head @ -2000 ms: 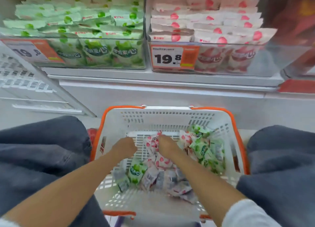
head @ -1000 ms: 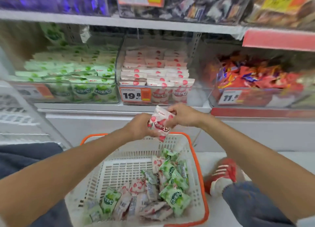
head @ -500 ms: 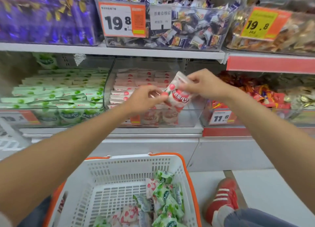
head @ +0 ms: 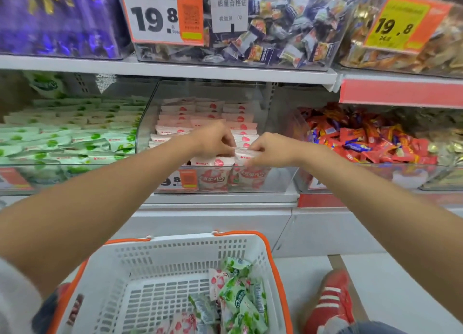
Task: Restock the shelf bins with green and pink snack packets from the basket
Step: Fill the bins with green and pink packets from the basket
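Fingers first. Both hands are closed on the same pink packet (head: 246, 155). The left hand (head: 214, 139) has its fingers (head: 229, 144) curled onto the packet's top left edge, and the right hand (head: 271, 148) pinches the right end between thumb and fingertips.

My guess is it's held by both ends to keep it flat and upright, so it drops into the front row facing out like the others. It's sitting at the front right corner of the pink bin (head: 280, 180), right against the packets already standing there. I can't tell if it's fully seated yet.

The green bin (head: 50, 177) is just to the left on the same shelf, stacked in the same tidy rows. The basket (head: 175, 241) is on the floor below, with green packets (head: 240, 296) and a few pink ones (head: 216, 281) heaped against its right side. So there's plenty left to put away, I'd say.

Writing-wise:
- **Front pink packs:** they show red Chinese lettering, and the last character looks like 心.
- **Bin's price tag (head: 179, 180):** it's partly behind the forearm, and only ".8" and an orange QR block read clearly.
- **Shelf above:** there's a big white-and-orange tag (head: 162, 15) saying 19.8.
- **Next to that tag:** a white card (head: 229, 8) reads 质量合格证.
- **Far right:** a yellow tag (head: 398, 25) says 19.8, with a small 24.8 under it.
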The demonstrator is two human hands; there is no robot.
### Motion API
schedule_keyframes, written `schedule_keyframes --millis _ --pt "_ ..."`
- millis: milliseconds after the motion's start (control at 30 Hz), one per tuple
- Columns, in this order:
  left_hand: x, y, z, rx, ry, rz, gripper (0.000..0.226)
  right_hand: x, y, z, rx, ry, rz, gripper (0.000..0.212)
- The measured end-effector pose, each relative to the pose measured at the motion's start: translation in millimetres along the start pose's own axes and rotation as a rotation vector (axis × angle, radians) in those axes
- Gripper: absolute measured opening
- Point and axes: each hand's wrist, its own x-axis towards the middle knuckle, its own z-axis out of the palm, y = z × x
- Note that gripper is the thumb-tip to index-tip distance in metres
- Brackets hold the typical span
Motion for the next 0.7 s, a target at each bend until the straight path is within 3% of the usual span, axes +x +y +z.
schedule_keyframes --millis 100,333,467,600,700 --pt "-1 -4 3 -0.16 0.05 -0.027 0.009 9 -5 -3 0.087 -0.102 0.083 0.049" --pt "-3 -7 7 -0.281 0.095 -0.044 0.01 20 -16 2 0.013 -0.163 0.211 0.043" --pt "-11 -4 4 -0.308 0.179 0.014 0.013 19 -14 -5 0.004 -0.08 0.085 0.04" --pt "-27 -1 6 -0.223 0.113 0.039 0.016 18 -15 11 -0.001 -0.009 0.019 0.048" --pt "-33 -1 11 -0.119 0.1 0.048 0.02 10 -16 3 0.139 0.048 0.041 0.029"
